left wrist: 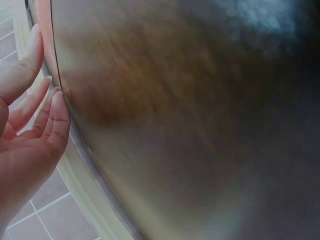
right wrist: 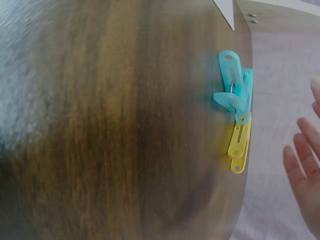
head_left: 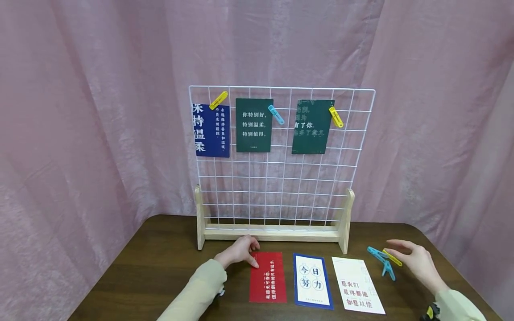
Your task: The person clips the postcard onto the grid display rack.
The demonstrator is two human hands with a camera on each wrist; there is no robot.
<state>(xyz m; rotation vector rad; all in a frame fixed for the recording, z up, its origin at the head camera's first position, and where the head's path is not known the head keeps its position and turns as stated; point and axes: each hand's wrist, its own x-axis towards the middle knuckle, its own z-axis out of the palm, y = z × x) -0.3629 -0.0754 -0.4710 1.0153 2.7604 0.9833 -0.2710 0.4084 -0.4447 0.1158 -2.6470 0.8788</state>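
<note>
In the head view my left hand (head_left: 240, 250) is at the upper left corner of a red card (head_left: 268, 277) lying on the table, its thumb over the card's edge. The left wrist view shows that hand's fingers (left wrist: 60, 117) relaxed beside the edge of the card. My right hand (head_left: 417, 263) hovers by a small group of clothespins, thumb and fingers apart. A yellow clothespin (head_left: 394, 258) lies nearest to it, with blue clothespins (head_left: 377, 253) alongside. From the right wrist, a gap shows between the hand (right wrist: 306, 170) and the yellow clothespin (right wrist: 240, 147).
A blue-bordered card (head_left: 313, 281) and a white card (head_left: 357, 285) lie right of the red one. Behind them stands a white wire grid (head_left: 277, 178) on a wooden base (head_left: 273, 234). Yellow and blue clothespins hold a blue card (head_left: 213, 131) and two green cards (head_left: 254, 142) there.
</note>
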